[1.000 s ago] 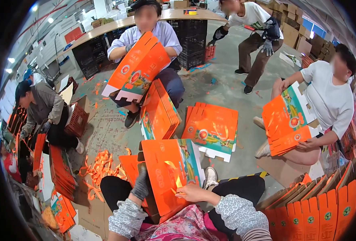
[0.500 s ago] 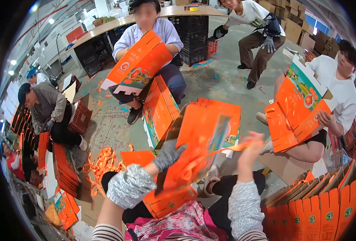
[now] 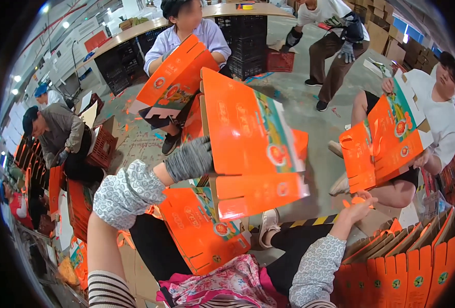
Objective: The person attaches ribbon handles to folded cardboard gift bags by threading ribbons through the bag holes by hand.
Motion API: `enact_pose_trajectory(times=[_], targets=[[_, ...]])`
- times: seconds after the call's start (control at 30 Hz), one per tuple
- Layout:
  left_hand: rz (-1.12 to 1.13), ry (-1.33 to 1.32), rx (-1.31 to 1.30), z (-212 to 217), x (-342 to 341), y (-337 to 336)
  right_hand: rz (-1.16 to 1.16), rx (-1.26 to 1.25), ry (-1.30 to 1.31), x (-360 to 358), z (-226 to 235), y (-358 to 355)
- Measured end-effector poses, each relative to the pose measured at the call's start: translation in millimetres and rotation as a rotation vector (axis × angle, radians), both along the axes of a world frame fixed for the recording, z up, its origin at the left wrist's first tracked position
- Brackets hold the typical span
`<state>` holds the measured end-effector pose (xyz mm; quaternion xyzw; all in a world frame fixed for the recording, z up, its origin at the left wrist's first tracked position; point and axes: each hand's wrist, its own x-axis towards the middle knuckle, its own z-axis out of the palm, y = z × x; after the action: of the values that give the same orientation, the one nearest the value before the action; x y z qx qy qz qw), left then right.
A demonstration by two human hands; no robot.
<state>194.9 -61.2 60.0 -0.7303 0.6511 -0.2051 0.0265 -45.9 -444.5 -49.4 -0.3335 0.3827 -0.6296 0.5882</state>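
My left hand, in a grey knit glove, is closed on the left edge of an orange printed carton. The carton is raised and tilted in front of me, its slotted flap hanging at the bottom. My bare right hand is off to the right, apart from the carton, fingers pinched on a short orange ribbon. Across my lap lies another flat orange carton, just below the raised one. Part of my left fingers is hidden behind the raised carton.
Orange cartons stand packed in a row at my lower right. A person opposite and another at right each hold a carton. Further people work at left and back right. Black crates stand under a long table.
My left hand has lifted the carton up, turning its printed face toward me. My right hand has moved right and down, away from the carton, with the ribbon.
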Motion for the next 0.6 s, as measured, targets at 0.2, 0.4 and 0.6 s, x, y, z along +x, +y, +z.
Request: enact_pose_trajectory(times=[0.2, 0.4, 0.6], targets=[[-0.390, 0.168, 0.171, -72, -14, 12, 0.796, 0.034, 0.353, 40, 28, 70], [-0.218, -0.110, 0.444, -320, -6, 26, 1.011, -0.224, 0.413, 76, 21, 123], [-0.103, 0.391, 0.721, -184, -45, 27, 0.976, -0.376, 0.750, 75, 8, 117]])
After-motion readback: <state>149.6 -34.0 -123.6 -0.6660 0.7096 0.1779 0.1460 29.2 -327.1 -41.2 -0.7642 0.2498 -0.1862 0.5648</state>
